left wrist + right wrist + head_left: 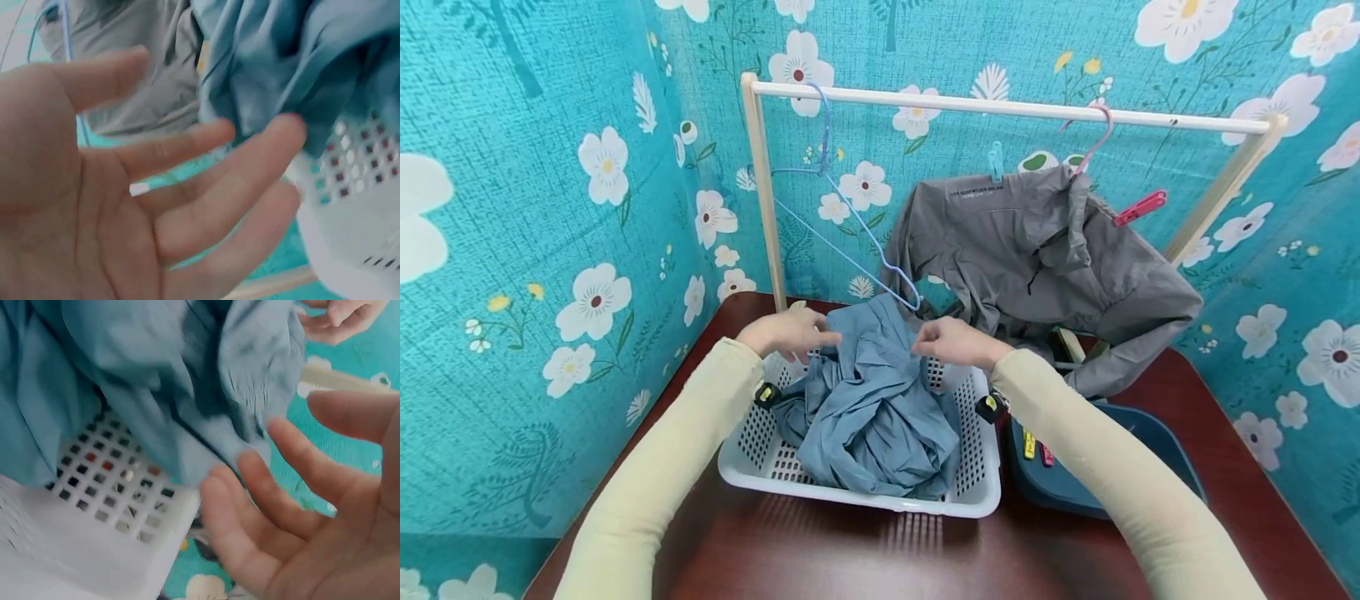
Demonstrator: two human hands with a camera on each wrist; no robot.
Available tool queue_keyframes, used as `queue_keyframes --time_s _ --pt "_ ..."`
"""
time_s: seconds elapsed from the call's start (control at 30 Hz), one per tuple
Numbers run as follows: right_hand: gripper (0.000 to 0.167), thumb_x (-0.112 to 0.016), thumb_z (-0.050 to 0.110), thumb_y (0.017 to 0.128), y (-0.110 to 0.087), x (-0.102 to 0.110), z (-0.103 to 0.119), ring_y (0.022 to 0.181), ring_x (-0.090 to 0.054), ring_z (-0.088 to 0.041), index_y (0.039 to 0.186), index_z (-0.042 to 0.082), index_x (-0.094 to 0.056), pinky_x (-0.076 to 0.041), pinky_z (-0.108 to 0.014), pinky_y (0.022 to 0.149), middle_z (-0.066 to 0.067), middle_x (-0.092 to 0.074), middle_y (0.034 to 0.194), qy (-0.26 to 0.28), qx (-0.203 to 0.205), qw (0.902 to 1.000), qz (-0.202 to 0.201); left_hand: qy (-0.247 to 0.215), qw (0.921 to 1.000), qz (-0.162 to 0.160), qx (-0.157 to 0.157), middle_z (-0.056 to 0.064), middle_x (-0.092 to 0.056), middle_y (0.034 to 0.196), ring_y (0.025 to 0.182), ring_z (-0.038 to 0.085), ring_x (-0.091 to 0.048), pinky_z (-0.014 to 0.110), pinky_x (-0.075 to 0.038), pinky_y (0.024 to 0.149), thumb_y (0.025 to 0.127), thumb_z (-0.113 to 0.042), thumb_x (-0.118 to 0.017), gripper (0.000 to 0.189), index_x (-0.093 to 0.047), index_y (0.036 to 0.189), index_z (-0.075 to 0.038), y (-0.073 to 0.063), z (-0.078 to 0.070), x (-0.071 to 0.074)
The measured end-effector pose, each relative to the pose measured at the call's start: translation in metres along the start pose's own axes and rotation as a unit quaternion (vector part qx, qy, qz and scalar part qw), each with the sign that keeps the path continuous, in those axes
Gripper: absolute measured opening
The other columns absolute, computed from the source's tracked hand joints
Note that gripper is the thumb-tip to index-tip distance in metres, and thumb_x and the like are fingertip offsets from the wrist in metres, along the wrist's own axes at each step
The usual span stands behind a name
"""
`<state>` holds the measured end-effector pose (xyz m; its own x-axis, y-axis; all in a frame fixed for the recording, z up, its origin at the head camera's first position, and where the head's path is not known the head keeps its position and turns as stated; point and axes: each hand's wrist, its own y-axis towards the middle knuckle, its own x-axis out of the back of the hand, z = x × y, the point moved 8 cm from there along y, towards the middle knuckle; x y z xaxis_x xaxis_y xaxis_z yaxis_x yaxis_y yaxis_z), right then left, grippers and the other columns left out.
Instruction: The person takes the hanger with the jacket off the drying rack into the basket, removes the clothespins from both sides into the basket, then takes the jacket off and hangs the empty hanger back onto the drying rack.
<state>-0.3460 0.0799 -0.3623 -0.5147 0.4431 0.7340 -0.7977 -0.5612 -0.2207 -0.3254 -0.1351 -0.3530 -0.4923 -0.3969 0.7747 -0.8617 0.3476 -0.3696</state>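
A crumpled blue-grey garment [880,400] lies in a white plastic basket [917,505], one end draped up over the far rim. To the left of that raised end is my left hand [797,329], its fingers spread in the left wrist view, with the cloth [262,75] just past the fingertips. On the other side my right hand [953,342] hovers over the basket's far right part. Loosely bent fingers [256,481] reach toward the garment's edge in the right wrist view. Nothing is gripped by either hand.
A rack with a white rail [1007,106] stands behind, carrying a bare blue hanger [868,221] at left. A grey jacket [1000,242] hangs at right with a blue clothespin [996,162] and a red clothespin [1141,208]. A dark blue tub [1157,446] with clothespins sits right of the basket.
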Motion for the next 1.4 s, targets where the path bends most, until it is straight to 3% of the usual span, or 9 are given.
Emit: queue_keyframes --time_s 0.1,0.17,0.3,0.4,0.5,0.67,0.83,1.03,1.4 --pt "0.039 -0.057 0.026 0.095 0.008 0.006 -0.011 0.099 -0.057 -0.028 0.127 0.005 -0.052 -0.047 -0.038 0.081 -0.015 -0.052 0.123 0.055 -0.028 0.9977 -0.027 0.034 0.9975 -0.062 -0.002 0.022 -0.046 0.135 0.110 0.033 -0.056 0.044 -0.046 0.088 0.098 -0.041 -0.048 0.059 -0.042 0.139 0.001 0.002 0.000 0.014" --pt "0.053 -0.059 0.025 0.094 0.013 0.004 -0.018 0.116 -0.051 -0.035 0.139 0.005 -0.039 -0.045 -0.042 0.090 -0.018 -0.038 0.140 0.105 -0.043 0.9931 -0.028 0.044 0.9958 -0.080 -0.010 0.022 -0.041 0.140 0.122 0.036 -0.046 0.048 -0.040 0.095 0.096 -0.044 -0.051 0.067 -0.034 0.144 0.000 0.007 -0.001 0.013" --pt "0.070 -0.063 0.021 0.091 0.024 -0.002 -0.024 0.128 -0.038 -0.038 0.147 0.004 -0.025 -0.041 -0.046 0.096 -0.020 -0.021 0.150 0.169 -0.054 0.9839 -0.021 -0.002 0.9989 -0.035 -0.031 0.019 -0.022 0.152 0.138 0.034 -0.023 0.050 -0.026 0.106 0.091 -0.045 -0.059 0.085 -0.016 0.151 -0.004 0.023 -0.002 -0.006" --pt "0.072 -0.065 0.019 0.090 0.031 -0.007 -0.023 0.132 -0.033 -0.037 0.147 0.004 -0.025 -0.039 -0.049 0.097 -0.019 -0.021 0.151 0.167 -0.046 0.9847 -0.015 -0.035 0.9988 0.002 -0.036 0.017 -0.014 0.155 0.141 0.032 -0.015 0.048 -0.021 0.109 0.088 -0.043 -0.065 0.092 -0.010 0.152 -0.004 0.034 -0.002 -0.021" --pt "0.070 -0.067 0.018 0.088 0.036 -0.010 -0.024 0.135 -0.029 -0.034 0.146 0.005 -0.029 -0.038 -0.049 0.098 -0.018 -0.024 0.151 0.152 -0.041 0.9874 -0.013 -0.045 0.9984 0.009 -0.033 0.018 -0.011 0.155 0.142 0.031 -0.012 0.046 -0.019 0.110 0.086 -0.039 -0.068 0.096 -0.007 0.152 -0.006 0.043 -0.003 -0.028" --pt "0.063 -0.067 0.009 0.087 0.044 -0.009 -0.027 0.137 -0.027 -0.033 0.143 0.004 -0.037 -0.036 -0.047 0.101 -0.018 -0.029 0.149 0.140 -0.023 0.9895 -0.028 -0.087 0.9959 -0.002 -0.026 0.016 -0.009 0.156 0.142 0.030 -0.013 0.046 -0.020 0.109 0.085 -0.032 -0.071 0.099 -0.002 0.153 -0.014 0.056 -0.002 -0.029" --pt "0.061 -0.066 0.003 0.087 0.046 -0.010 -0.026 0.136 -0.029 -0.034 0.142 0.004 -0.040 -0.037 -0.044 0.101 -0.016 -0.033 0.148 0.154 -0.013 0.9870 -0.042 -0.132 0.9897 -0.046 -0.028 0.012 -0.019 0.154 0.139 0.030 -0.023 0.044 -0.025 0.108 0.085 -0.023 -0.072 0.090 -0.013 0.152 -0.013 0.065 0.005 -0.023" --pt "0.068 -0.067 -0.003 0.084 0.043 -0.007 -0.021 0.137 -0.028 -0.031 0.144 0.000 -0.035 -0.036 -0.041 0.102 -0.013 -0.033 0.149 0.191 0.004 0.9805 -0.048 -0.155 0.9835 -0.089 -0.031 0.013 -0.026 0.152 0.136 0.032 -0.028 0.045 -0.029 0.106 0.085 -0.019 -0.073 0.080 -0.026 0.149 -0.011 0.064 0.005 -0.016" --pt "0.080 -0.067 -0.007 0.083 0.036 -0.002 -0.015 0.138 -0.025 -0.033 0.148 0.001 -0.022 -0.037 -0.038 0.101 -0.015 -0.024 0.152 0.237 0.009 0.9706 -0.038 -0.202 0.9729 -0.095 -0.061 0.012 -0.026 0.151 0.134 0.031 -0.032 0.045 -0.033 0.103 0.088 -0.014 -0.069 0.073 -0.028 0.149 -0.014 0.052 -0.001 -0.003"
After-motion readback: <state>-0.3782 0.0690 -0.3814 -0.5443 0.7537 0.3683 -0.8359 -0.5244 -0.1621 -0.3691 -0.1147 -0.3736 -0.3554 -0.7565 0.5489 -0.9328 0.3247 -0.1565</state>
